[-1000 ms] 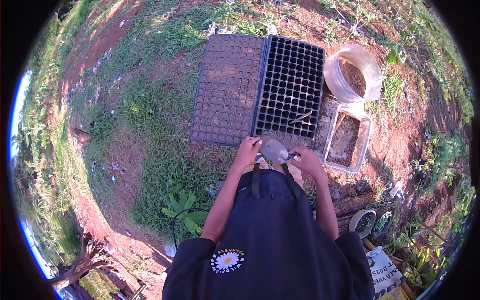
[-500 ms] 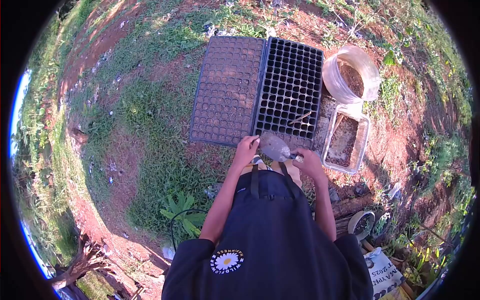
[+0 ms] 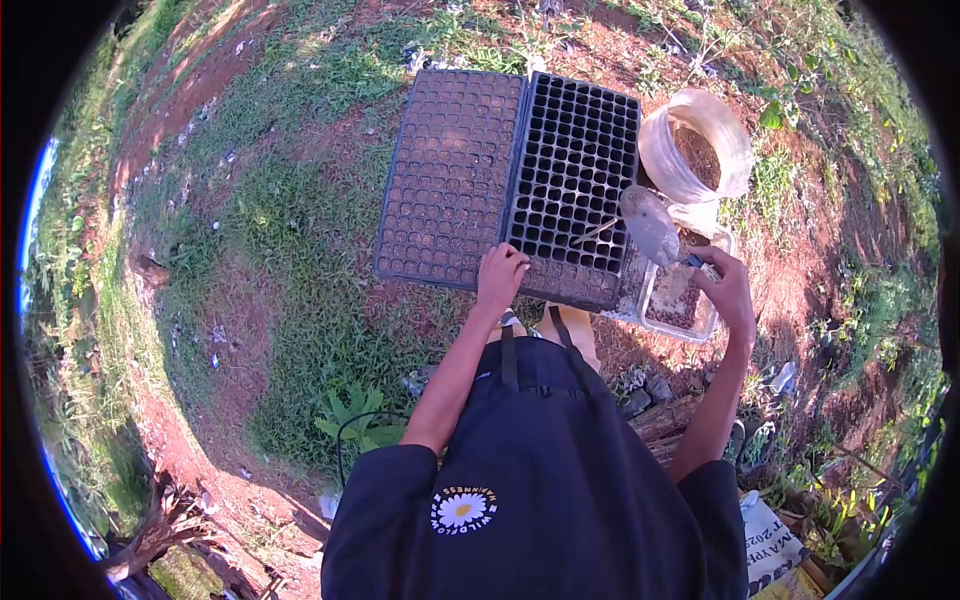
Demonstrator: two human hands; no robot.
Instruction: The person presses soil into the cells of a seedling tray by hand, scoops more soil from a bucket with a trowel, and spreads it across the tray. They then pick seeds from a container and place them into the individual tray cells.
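Note:
My right hand (image 3: 728, 288) is closed round the handle of a trowel (image 3: 650, 226). The trowel's grey blade points up and left, above the edge between the right seedling tray and a clear plastic box (image 3: 712, 322). My left hand (image 3: 502, 276) is at the near left corner of the right seedling tray (image 3: 570, 285), its fingers curled and close together; whether they hold anything is hidden. This black tray has soil in its nearest rows and open dark cells beyond, with a thin stick (image 3: 594, 232) lying across it. Soil fills the left seedling tray (image 3: 450, 180).
A wide translucent plastic ring (image 3: 745, 150) with soil inside stands right of the trays. Grass (image 3: 290, 240) and red earth surround them. Logs (image 3: 665, 422) and a printed white sack (image 3: 770, 545) lie at the lower right.
My right hand has carried the trowel right and away from me, from the near tray edge towards the plastic box. My left hand has moved slightly forward onto the tray's near corner.

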